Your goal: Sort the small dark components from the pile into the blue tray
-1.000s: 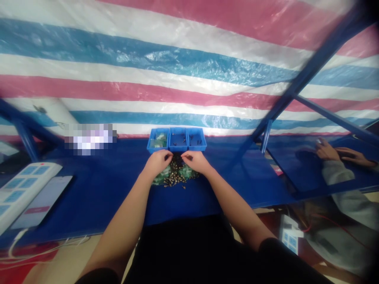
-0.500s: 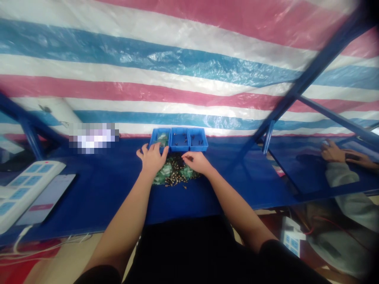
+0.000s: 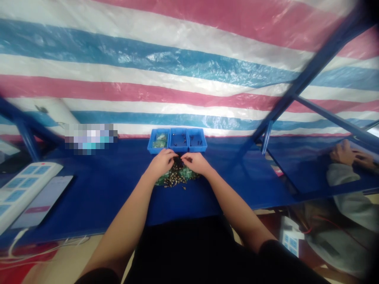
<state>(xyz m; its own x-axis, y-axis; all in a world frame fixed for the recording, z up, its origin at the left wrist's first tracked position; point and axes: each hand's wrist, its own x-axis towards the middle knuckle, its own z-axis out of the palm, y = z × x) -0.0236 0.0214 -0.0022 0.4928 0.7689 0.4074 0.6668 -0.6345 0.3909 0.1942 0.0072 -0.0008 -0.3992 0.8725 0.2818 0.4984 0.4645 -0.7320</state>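
A pile of small dark and brass-coloured screw-like parts [image 3: 174,178] lies on the blue table, with greenish see-through pieces [image 3: 186,172] on both sides of it. My left hand [image 3: 162,162] is over the pile's back left, fingers curled and thumb drawn in. Opposite it, my right hand [image 3: 196,162] pinches thumb and fingertips together at the pile's back right. The two sets of fingertips nearly meet; what they hold is too small to make out. Just behind stand the left blue bin [image 3: 151,149] with greenish pieces, the middle bin [image 3: 179,149] and the right bin [image 3: 197,149], both with a few dark parts.
A white power strip [image 3: 47,167] and a phone [image 3: 44,205] on a cable lie at the left. Blurred squares cover an object at the back left. Blue frame bars [image 3: 268,136] rise at the right. Beyond them a co-worker's hands [image 3: 345,153] rest at the table.
My left hand has moved from the left bin's front edge down and right to the pile, its spread fingers now curled. My right hand stays nearly in place, still pinching.
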